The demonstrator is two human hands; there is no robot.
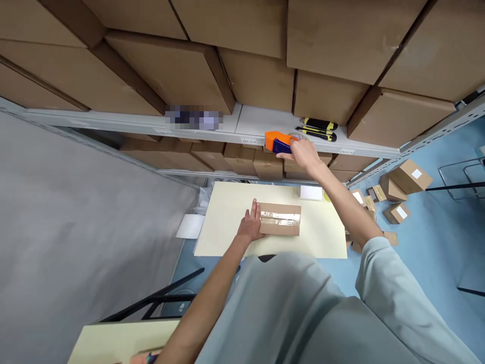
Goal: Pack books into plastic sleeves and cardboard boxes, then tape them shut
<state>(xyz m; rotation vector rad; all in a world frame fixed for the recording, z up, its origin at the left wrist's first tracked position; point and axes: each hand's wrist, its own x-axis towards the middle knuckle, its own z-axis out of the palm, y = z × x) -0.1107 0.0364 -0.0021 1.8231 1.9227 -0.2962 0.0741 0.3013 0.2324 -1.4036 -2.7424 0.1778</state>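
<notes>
A small cardboard box (280, 226) lies flat on the pale yellow table (227, 202), with shiny clear tape running along its top. My left hand (251, 223) rests at the box's left end, touching it with fingers stretched out. Up at the shelf edge, my right hand (303, 152) is closed around an orange and dark blue tape dispenser (278, 142). Part of the dispenser is hidden behind the fingers. Just beyond it, two black and yellow utility knives (320, 124) lie on the shelf board (261, 117).
Large cardboard cartons (250, 76) fill the shelf above, with smaller boxes (238, 156) below. White labels (310, 192) lie near the table's back right. Several labelled parcels (397, 213) sit on the blue floor at right. A grey wall (83, 217) stands left; another table (109, 338) is lower left.
</notes>
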